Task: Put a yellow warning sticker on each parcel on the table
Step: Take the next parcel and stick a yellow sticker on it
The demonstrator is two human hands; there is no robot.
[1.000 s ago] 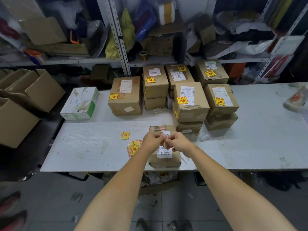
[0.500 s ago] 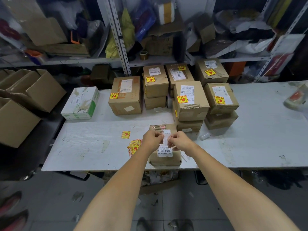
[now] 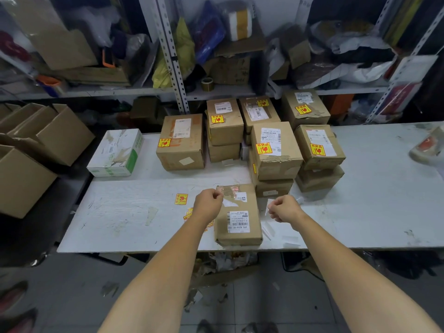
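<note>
A brown parcel (image 3: pixel 240 233) with a barcode label lies at the table's front edge, between my hands. My left hand (image 3: pixel 208 205) hovers over its left top corner, fingers curled, pinching a small piece (image 3: pixel 229 203) that shows white, apparently a sticker seen from its back. My right hand (image 3: pixel 283 209) is just right of the parcel and pinches a thin pale backing strip (image 3: pixel 269 205). One loose yellow warning sticker (image 3: pixel 181 199) lies on the table to the left. A small pile of stickers (image 3: pixel 188 215) is partly hidden by my left forearm.
Several brown parcels with yellow stickers (image 3: pixel 276 150) are stacked at the back of the white table (image 3: pixel 372 212). A white-and-green box (image 3: pixel 115 155) sits at the back left. Open cartons (image 3: pixel 36 145) stand left of the table. Cluttered shelves rise behind.
My hands were together over the parcel, working on a sticker. They have now pulled apart, the left staying over the parcel and the right moving right with the strip.
</note>
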